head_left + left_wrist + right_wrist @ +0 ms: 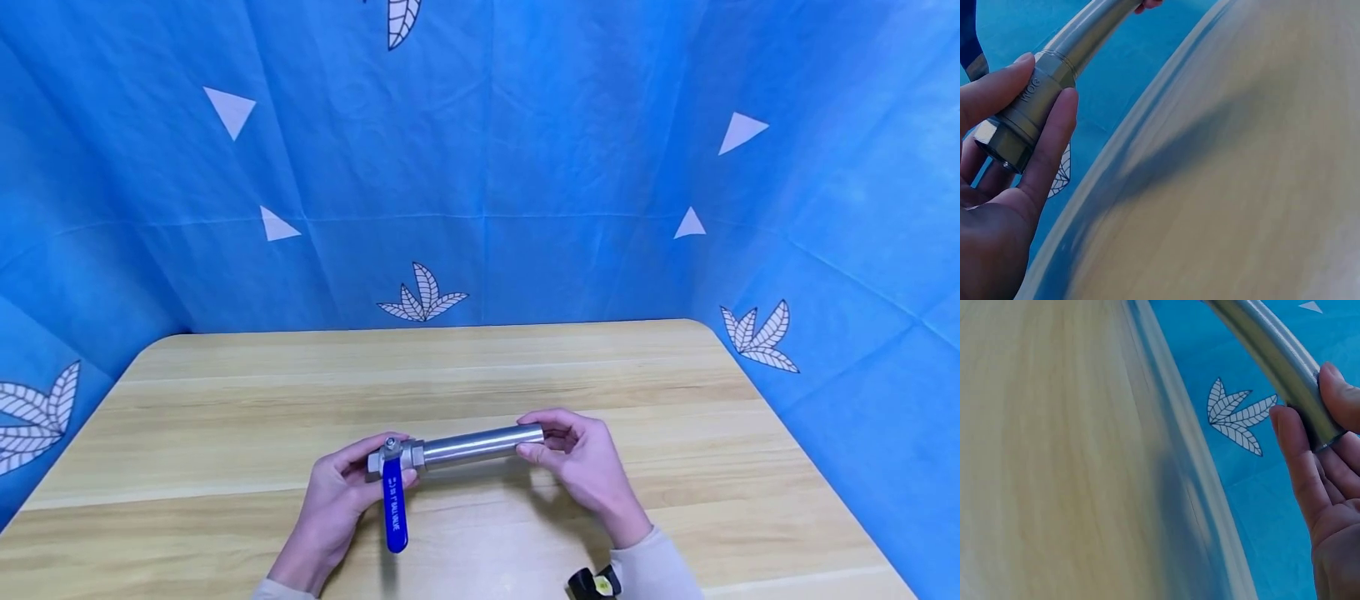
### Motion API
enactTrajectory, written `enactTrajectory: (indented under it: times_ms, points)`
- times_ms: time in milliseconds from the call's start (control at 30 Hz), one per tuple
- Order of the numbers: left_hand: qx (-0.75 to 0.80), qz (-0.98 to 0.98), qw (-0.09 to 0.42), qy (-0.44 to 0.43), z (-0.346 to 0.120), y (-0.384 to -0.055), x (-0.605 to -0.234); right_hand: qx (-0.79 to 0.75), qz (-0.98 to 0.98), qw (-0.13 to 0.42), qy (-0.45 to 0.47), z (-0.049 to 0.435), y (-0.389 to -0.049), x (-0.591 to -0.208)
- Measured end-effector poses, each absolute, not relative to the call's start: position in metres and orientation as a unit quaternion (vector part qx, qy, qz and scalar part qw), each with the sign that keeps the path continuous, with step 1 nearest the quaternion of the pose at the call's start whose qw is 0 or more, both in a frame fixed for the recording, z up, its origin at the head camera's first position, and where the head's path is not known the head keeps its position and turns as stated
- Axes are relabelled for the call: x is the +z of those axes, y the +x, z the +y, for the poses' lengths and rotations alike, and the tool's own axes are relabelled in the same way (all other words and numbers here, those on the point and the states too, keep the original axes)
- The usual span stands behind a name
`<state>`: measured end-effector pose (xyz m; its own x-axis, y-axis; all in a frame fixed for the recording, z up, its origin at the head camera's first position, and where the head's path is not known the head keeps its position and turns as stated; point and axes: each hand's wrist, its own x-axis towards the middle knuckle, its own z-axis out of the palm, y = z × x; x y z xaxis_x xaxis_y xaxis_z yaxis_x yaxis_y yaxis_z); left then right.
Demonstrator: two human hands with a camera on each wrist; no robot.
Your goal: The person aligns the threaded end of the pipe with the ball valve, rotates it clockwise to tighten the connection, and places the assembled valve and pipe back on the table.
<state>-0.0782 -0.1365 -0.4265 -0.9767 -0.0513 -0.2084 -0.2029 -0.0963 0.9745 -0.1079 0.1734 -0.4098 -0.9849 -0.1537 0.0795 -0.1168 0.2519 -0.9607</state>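
A steel ball valve [411, 455] with a blue lever handle [394, 508] is joined to a straight, shiny metal pipe [480, 445]. Both are held up over the table, the pipe sloping slightly upward to the right. My left hand [337, 492] grips the valve body between thumb and fingers; raised letters on the valve body [1032, 94] show in the left wrist view. The lever points toward me. At the pipe's free end my right hand [588, 458] pinches it, with the thumb on the near side. The right wrist view shows the pipe's end [1322, 434] between thumb and fingers.
A light wooden table [300, 400] with rounded far corners lies under the hands. Blue cloth [480, 167] with white leaf and triangle prints hangs behind and at both sides. A black device [592, 582] is at the right wrist.
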Motion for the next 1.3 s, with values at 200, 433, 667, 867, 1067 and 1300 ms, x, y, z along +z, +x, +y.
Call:
enactTrajectory:
  times_ms: [200,433,667,867,1067,1300]
  points:
    - [0.737,0.668,0.043,-0.097,-0.136,-0.080,-0.423,-0.636,0.767,0.005,-0.087,0.171,-0.112,-0.412]
    - [0.742,0.662,0.045,-0.093,-0.131,-0.083,-0.422,-0.664,0.745,0.007,-0.070,0.175,-0.114,-0.416]
    - [0.766,0.636,0.042,-0.085,-0.125,-0.085,-0.425,-0.691,0.719,0.000,-0.074,0.183,-0.116,-0.417]
    - [0.782,0.618,0.041,-0.070,-0.127,-0.087,-0.428,-0.699,0.712,-0.002,-0.058,0.185,-0.116,-0.415]
    - [0.716,0.692,0.052,-0.076,-0.135,-0.093,-0.425,-0.696,0.718,0.014,-0.020,0.180,-0.121,-0.419]
    - [0.651,0.754,0.071,-0.051,-0.137,-0.110,-0.424,-0.597,0.802,-0.013,-0.007,0.183,-0.127,-0.428]
